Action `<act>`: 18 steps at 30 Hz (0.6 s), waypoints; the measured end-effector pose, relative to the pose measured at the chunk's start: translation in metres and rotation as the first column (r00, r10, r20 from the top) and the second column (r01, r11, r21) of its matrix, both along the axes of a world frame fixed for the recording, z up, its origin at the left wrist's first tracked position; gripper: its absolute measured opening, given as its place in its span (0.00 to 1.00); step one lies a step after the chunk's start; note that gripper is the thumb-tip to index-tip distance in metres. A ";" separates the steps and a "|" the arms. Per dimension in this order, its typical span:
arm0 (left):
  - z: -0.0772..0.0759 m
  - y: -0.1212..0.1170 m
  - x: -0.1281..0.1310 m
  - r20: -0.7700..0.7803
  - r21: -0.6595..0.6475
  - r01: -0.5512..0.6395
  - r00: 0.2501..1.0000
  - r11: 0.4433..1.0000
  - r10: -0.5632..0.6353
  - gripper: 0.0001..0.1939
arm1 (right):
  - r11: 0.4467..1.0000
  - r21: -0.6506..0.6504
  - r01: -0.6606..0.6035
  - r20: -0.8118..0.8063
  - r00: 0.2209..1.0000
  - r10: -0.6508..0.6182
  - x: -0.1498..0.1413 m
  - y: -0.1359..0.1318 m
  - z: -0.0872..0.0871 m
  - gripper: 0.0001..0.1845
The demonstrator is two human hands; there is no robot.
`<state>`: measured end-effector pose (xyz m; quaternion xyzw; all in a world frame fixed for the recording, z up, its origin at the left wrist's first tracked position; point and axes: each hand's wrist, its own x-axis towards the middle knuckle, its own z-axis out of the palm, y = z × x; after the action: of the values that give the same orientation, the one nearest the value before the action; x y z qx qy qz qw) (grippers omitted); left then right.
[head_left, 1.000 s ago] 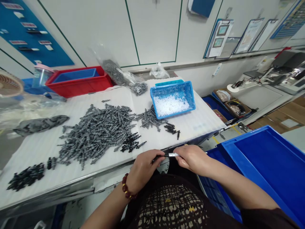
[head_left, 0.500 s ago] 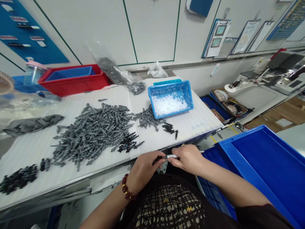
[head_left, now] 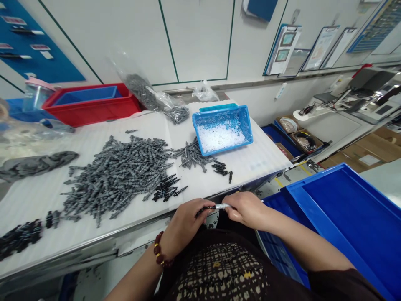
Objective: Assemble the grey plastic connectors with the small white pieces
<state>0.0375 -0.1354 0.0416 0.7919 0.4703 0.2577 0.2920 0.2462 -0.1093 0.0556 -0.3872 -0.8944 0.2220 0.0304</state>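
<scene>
- A black part [head_left: 211,207] is pinched by the left hand [head_left: 187,218], near the table [head_left: 253,163].
- A silver stick [head_left: 222,206] is gripped by the right hand [head_left: 247,208].
- The part could be dropped if the stick slips.

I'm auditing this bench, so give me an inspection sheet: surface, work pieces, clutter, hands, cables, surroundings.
Surface: white-covered table, spread with parts.
Work pieces: large heap of grey parts; smaller grey pile beside a light-blue bin of small white rings; several groups of black parts.
Clutter: red bin holding a blue one, plastic bags, pink-lidded cup.
Hands: left hand grips a slim black part; right hand holds a silver rod lined up with it.
Cables: nothing seen on the table.
Surroundings: clipboards on the wall; large blue tray at right.
</scene>
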 end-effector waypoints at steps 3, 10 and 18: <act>-0.003 -0.001 -0.001 0.022 0.007 -0.008 1.000 1.000 0.008 0.12 | 1.000 0.005 0.023 0.010 1.000 -0.024 -0.002 -0.001 0.000 0.06; -0.002 -0.004 -0.003 0.030 0.007 -0.017 0.999 1.000 0.017 0.11 | 1.000 0.018 0.014 -0.008 1.000 -0.013 -0.005 0.000 -0.001 0.07; -0.002 -0.004 -0.001 0.006 0.057 -0.022 1.000 0.998 0.022 0.11 | 0.998 0.053 0.035 0.033 0.999 -0.037 -0.006 0.000 -0.005 0.12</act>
<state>0.0362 -0.1395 0.0399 0.7940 0.4706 0.2764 0.2679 0.2402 -0.1093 0.0502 -0.4060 -0.8932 0.1912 0.0295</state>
